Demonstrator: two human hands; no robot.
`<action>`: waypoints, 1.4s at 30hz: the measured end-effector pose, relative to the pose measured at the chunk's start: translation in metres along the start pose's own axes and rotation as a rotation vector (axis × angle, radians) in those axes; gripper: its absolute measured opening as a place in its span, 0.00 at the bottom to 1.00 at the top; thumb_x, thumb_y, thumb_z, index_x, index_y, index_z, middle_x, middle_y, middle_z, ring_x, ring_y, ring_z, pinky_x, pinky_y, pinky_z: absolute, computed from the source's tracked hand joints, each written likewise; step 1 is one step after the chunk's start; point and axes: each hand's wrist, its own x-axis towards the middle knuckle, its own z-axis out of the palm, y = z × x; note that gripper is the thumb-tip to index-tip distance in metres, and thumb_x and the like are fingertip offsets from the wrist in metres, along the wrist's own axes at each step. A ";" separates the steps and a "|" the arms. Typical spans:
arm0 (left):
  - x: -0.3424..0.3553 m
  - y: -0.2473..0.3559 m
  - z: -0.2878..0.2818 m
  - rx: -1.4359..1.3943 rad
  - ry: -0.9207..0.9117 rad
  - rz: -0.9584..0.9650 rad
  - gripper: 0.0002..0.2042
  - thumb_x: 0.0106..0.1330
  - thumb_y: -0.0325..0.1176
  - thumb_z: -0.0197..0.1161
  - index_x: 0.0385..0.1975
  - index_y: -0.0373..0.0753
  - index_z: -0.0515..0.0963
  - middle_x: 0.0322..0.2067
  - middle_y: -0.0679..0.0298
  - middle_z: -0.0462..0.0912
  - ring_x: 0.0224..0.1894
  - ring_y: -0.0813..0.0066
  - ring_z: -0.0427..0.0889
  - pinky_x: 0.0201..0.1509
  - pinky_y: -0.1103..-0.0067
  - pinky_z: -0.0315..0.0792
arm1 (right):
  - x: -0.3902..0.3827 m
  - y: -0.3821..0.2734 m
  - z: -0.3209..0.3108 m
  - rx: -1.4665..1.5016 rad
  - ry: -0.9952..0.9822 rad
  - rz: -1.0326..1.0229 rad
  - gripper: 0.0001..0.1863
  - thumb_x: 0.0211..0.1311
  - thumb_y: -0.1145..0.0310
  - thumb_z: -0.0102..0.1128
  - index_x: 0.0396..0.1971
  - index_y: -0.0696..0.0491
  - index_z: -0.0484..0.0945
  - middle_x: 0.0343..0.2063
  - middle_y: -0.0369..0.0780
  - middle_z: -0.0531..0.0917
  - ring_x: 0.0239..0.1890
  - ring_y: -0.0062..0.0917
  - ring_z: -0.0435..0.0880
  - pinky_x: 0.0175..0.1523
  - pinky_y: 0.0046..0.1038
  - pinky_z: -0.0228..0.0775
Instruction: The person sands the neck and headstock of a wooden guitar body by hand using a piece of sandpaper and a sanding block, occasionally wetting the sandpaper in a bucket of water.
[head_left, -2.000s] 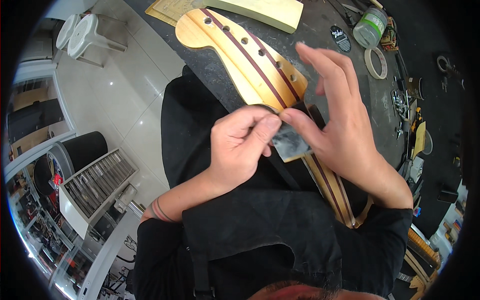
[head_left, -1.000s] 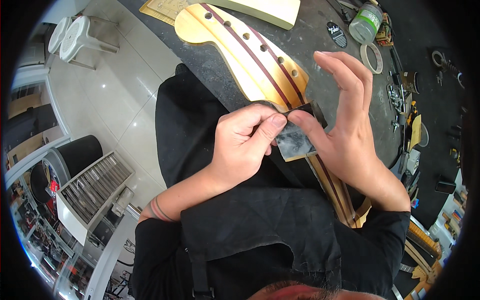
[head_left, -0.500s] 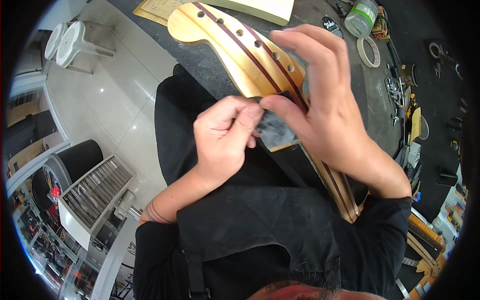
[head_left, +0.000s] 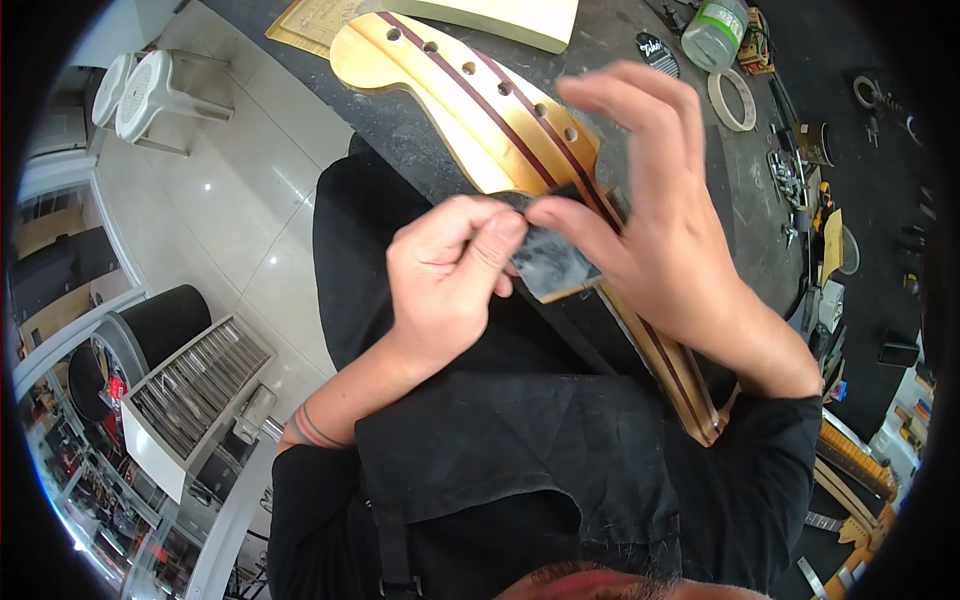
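A guitar neck [head_left: 515,135] of pale wood with dark red stripes lies diagonally, its headstock pierced by several round holes pointing away from me. Over the neck, my left hand [head_left: 445,265] pinches the edge of a worn grey piece of sandpaper [head_left: 552,265] between thumb and fingers. The thumb of my right hand [head_left: 660,220] meets the upper edge of that piece, close to the left fingertips. The other right fingers are raised, curved and spread apart from the thumb, slightly blurred.
On the dark workbench [head_left: 700,130] are a pale wood block [head_left: 500,18], a masking tape roll [head_left: 733,100] and a clear jar [head_left: 715,35] with a green label. Tools line the right side. White stools [head_left: 155,95] stand on the tiled floor at left.
The right fingers have shifted slightly to the right. The headstock appears a little lower and further left. My left hand keeps its pinch on the sandpaper.
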 end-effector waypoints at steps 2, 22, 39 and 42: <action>-0.001 0.000 0.007 0.026 -0.080 0.039 0.08 0.89 0.29 0.70 0.46 0.30 0.90 0.33 0.65 0.89 0.28 0.85 0.85 0.31 0.83 0.77 | -0.013 0.003 -0.013 0.013 -0.008 0.009 0.38 0.63 0.69 0.90 0.71 0.55 0.79 0.69 0.50 0.76 0.73 0.45 0.77 0.77 0.44 0.73; 0.004 0.000 0.007 -0.054 -0.043 -0.020 0.08 0.88 0.28 0.71 0.44 0.30 0.89 0.33 0.65 0.91 0.27 0.85 0.85 0.30 0.83 0.77 | -0.007 -0.003 -0.004 0.028 -0.034 0.068 0.18 0.58 0.78 0.88 0.40 0.52 0.82 0.53 0.44 0.78 0.59 0.39 0.78 0.64 0.41 0.74; 0.001 -0.009 0.001 -0.106 0.017 0.021 0.10 0.91 0.30 0.68 0.47 0.30 0.88 0.33 0.66 0.90 0.28 0.84 0.86 0.33 0.83 0.79 | 0.017 -0.012 0.004 0.009 -0.021 0.017 0.17 0.57 0.79 0.86 0.38 0.51 0.83 0.52 0.43 0.80 0.58 0.40 0.79 0.64 0.41 0.71; 0.002 -0.012 -0.003 -0.125 0.001 0.056 0.10 0.90 0.30 0.68 0.46 0.30 0.88 0.33 0.65 0.91 0.28 0.84 0.86 0.33 0.84 0.78 | 0.016 -0.014 0.005 -0.008 0.014 -0.035 0.17 0.57 0.78 0.87 0.38 0.50 0.83 0.53 0.43 0.80 0.58 0.40 0.79 0.64 0.42 0.70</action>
